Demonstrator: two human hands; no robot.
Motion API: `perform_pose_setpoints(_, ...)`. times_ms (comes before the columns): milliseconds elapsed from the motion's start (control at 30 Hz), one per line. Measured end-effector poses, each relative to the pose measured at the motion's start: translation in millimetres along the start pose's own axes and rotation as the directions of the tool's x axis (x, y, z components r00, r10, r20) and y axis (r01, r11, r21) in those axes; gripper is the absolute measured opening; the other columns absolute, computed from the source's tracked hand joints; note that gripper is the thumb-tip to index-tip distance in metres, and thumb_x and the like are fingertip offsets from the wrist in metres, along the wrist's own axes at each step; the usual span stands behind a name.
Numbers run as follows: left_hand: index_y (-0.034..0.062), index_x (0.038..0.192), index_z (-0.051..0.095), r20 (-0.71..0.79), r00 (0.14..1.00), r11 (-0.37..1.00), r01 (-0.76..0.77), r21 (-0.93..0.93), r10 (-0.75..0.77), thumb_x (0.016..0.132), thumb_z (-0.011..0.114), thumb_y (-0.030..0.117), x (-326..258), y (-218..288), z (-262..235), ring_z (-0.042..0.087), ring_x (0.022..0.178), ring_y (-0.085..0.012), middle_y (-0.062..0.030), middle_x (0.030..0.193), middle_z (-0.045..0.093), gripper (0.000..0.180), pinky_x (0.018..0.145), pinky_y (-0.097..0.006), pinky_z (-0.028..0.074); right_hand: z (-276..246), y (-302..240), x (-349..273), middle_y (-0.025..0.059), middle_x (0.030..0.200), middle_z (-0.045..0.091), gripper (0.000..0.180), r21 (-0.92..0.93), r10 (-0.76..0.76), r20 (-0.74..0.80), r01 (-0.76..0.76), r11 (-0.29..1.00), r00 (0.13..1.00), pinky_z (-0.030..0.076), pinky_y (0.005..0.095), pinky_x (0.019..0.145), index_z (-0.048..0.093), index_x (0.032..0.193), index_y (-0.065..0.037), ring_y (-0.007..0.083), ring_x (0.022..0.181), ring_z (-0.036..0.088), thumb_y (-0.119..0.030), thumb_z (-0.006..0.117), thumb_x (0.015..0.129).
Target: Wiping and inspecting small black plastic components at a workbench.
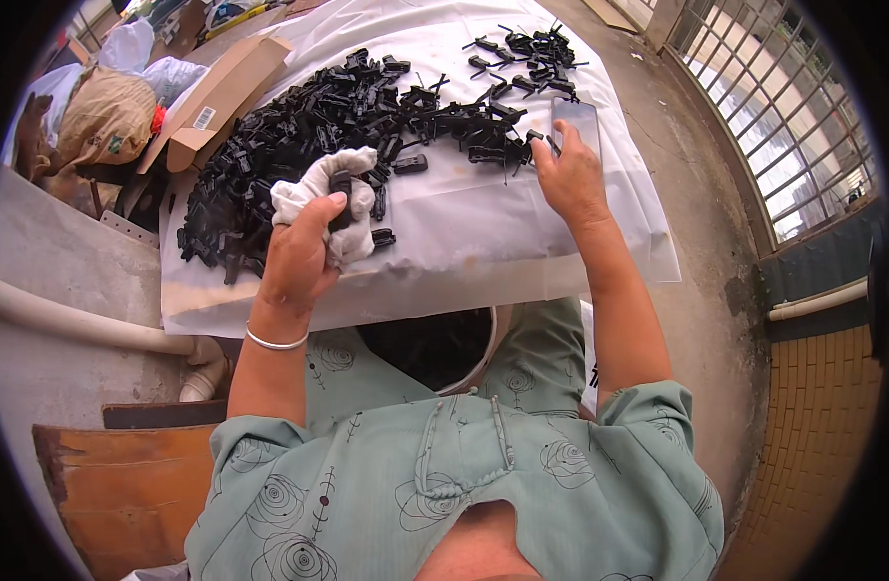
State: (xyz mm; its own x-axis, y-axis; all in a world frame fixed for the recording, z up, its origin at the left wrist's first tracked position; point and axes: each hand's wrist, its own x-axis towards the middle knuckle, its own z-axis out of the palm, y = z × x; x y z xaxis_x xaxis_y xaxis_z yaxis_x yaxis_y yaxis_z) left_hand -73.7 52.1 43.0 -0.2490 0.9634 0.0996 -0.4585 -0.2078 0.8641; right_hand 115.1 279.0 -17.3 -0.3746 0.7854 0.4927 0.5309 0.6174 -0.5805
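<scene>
My left hand (304,242) is closed around a small black plastic part (342,186), with the bare thumb pressed against it. A white cloth (319,184) covers or wraps the fingers and surrounds the part. Farther right, my right hand (572,179) has its thumb and index finger apart. The index fingertip lies over a grey phone (582,121), while the thumb is beside a black part at the right end of the pile. Its other fingers are mostly hidden. A large heap of similar black plastic parts (299,126) spreads across the table, left of and beyond my left hand.
White sheeting (444,218) covers the table. A smaller group of black parts (536,48) lies at the far right. An open cardboard box (212,107) and bags (106,111) stand left. A round container (435,349) is below the table's front edge; a barred window (774,107) is right.
</scene>
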Motion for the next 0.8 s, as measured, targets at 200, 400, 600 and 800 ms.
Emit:
perform_pose_setpoints(200, 0.0012, 0.119, 0.042, 0.064, 0.995, 0.987, 0.079, -0.141, -0.071, 0.082, 0.04, 0.009, -4.8, -15.0, 12.1, 0.033, 0.045, -0.0053, -0.0072, 0.082, 0.049, 0.038, 0.042, -0.019, 0.03, 10.2, -6.0, 23.7, 0.0188, 0.088, 0.063, 0.031, -0.242, 0.129, 0.283, -0.059, 0.969, 0.951, 0.047, 0.0422, 0.077, 0.058, 0.092, -0.002, 0.0354, 0.087, 0.06, -0.031, 0.057, 0.083)
perform_pose_setpoints(400, 0.0013, 0.113, 0.046, -0.003, 0.998, 0.998, 0.056, 0.004, -0.056, 0.086, 0.043, 0.006, -6.3, -18.9, 12.2, 0.034, 0.048, -0.0034, -0.0036, 0.077, 0.049, 0.027, 0.042, -0.017, 0.027, 13.4, -43.2, -23.1, 0.0182, 0.072, 0.061, 0.024, -0.059, -0.09, 0.308, 0.113, 0.992, 0.947, 0.046, 0.0446, 0.065, 0.055, 0.084, -0.001, 0.0369, 0.071, 0.059, -0.026, 0.057, 0.084)
perform_pose_setpoints(600, 0.0022, 0.101, 0.048, -0.066, 0.998, 0.978, 0.008, 0.208, 0.005, 0.088, 0.042, 0.003, -11.5, -29.6, 3.9, 0.03, 0.049, -0.0009, -0.0022, 0.075, 0.048, 0.015, 0.041, -0.016, 0.025, -1.4, -40.4, -34.8, 0.0085, 0.066, 0.058, 0.022, 0.196, -0.055, 0.292, -0.004, 0.981, 0.955, 0.044, 0.0306, 0.057, 0.055, 0.083, 0.0, 0.0181, 0.059, 0.054, -0.022, 0.059, 0.085)
perform_pose_setpoints(800, -0.003, 0.121, 0.047, 0.203, 0.74, -0.046, -0.227, 0.973, 0.642, 0.087, 0.055, 0.012, 12.7, 11.8, -22.8, 0.054, 0.104, -0.0275, -0.0193, 0.106, 0.058, 0.038, 0.092, -0.033, 0.041, -2.4, -18.7, -44.2, -0.0056, 0.069, 0.052, 0.022, 0.545, 0.121, 0.157, -0.188, 0.817, 0.98, 0.038, 0.0209, 0.052, 0.058, 0.086, -0.002, 0.0054, 0.057, 0.043, -0.023, 0.056, 0.09)
